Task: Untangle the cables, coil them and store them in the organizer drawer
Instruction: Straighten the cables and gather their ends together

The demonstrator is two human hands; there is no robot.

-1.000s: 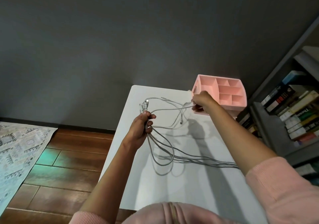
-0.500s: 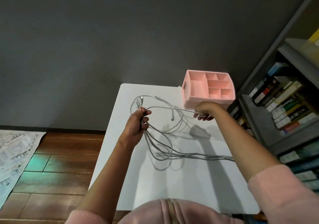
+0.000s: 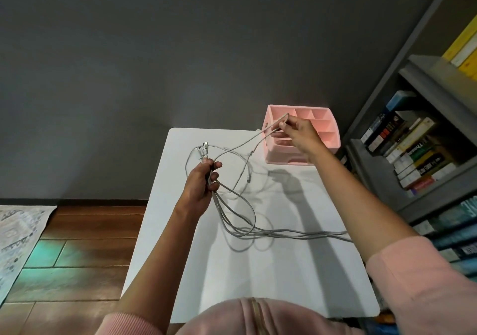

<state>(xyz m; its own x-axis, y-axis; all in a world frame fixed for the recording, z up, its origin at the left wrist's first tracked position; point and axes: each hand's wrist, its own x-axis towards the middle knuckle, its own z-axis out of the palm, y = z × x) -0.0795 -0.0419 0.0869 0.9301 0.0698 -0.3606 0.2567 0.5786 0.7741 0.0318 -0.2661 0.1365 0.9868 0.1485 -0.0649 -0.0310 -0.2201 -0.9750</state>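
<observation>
Now | left hand (image 3: 200, 185) clenches cables (image 3: 232, 221) | right hand (image 3: 300, 134) pinches strand slanting up-right

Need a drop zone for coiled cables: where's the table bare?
Bare: near end of the white table, between cable loops and the person's body. Crowded: middle, loops trailing right; far right corner holds pink organizer.

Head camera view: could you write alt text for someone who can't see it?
A person's left hand grips a bundle of grey cables above a white table, while the right hand pulls one strand up before a pink organizer.
</observation>
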